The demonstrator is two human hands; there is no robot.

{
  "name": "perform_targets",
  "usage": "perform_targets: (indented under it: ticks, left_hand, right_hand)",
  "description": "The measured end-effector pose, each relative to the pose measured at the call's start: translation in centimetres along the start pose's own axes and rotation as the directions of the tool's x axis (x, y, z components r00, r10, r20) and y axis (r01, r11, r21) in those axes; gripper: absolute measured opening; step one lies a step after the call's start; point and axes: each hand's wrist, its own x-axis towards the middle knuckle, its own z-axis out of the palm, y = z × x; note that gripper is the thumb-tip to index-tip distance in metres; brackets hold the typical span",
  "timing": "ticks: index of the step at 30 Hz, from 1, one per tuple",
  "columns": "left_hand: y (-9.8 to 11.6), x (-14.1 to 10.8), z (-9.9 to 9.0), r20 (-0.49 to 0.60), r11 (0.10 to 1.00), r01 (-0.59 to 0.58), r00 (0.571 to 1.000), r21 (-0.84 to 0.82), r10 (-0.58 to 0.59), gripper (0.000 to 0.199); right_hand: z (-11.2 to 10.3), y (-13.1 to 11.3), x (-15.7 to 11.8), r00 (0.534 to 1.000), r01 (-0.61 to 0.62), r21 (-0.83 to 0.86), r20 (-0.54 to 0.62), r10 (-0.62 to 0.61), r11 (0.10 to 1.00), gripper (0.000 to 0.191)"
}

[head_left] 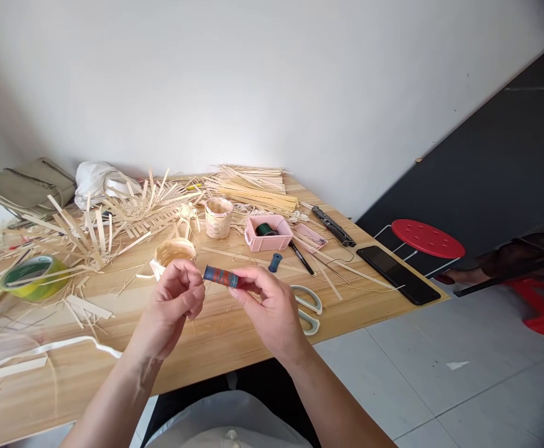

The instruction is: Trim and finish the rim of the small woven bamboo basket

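the right hand [267, 308] is pinching a blue-and-red wrapped spool [220, 276] between thumb and fingertips, holding it above the wooden table [225, 336]; the left hand [171, 308] is curling almost shut just beside its end, its hold unclear. working at that end seems the step in hand, calling for a steady pinch.

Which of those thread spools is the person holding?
The blue spool wound with red thread, pinched in the right hand; the plain blue spool stands on the table; the green one sits in the pink box.
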Motion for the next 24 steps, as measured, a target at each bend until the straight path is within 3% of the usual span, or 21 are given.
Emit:
perform_targets:
  ticks: [4,8,11,14,17,20,24]
  left_hand:
    - [-0.05,0.37,0.52,-0.084,0.994,0.059,0.995,0.094,-0.051,0.030]
    - [-0.16,0.69,0.46,-0.053,0.974,0.133,0.991,0.183,-0.126,0.031]
    - [-0.19,0.81,0.29,-0.011,0.963,0.103,0.995,0.248,-0.104,0.028]
    - [-0.29,0.85,0.24,-0.048,0.966,0.046,0.998,0.253,-0.035,0.026]
    - [-0.49,0.85,0.24,-0.066,0.965,0.012,0.998,0.262,0.006,0.023]
    - [-0.71,0.74,0.24,-0.045,0.962,0.018,0.999,0.274,-0.006,0.020]
    - [-0.79,0.50,0.35,-0.055,0.962,0.032,0.998,0.272,-0.018,0.021]
  right_hand:
    - [0.14,-0.20,-0.04,0.997,0.070,-0.090,-0.009,-0.071,0.993,0.017]
    - [0.27,-0.17,-0.01,0.998,0.048,-0.102,0.033,-0.045,0.994,0.016]
    - [0.24,-0.13,0.05,0.998,0.028,-0.066,0.061,-0.024,0.997,0.020]
    - [0.06,-0.09,0.16,0.996,0.077,-0.056,0.039,-0.075,0.995,0.027]
    - [-0.17,-0.10,0.40,0.991,0.129,-0.101,-0.013,-0.131,0.986,0.019]
    - [-0.25,-0.22,0.76,0.986,0.168,-0.142,0.016,-0.167,0.975,0.011]
    - [-0.08,-0.48,0.88,0.967,0.255,-0.208,0.054,-0.250,0.944,0.016]
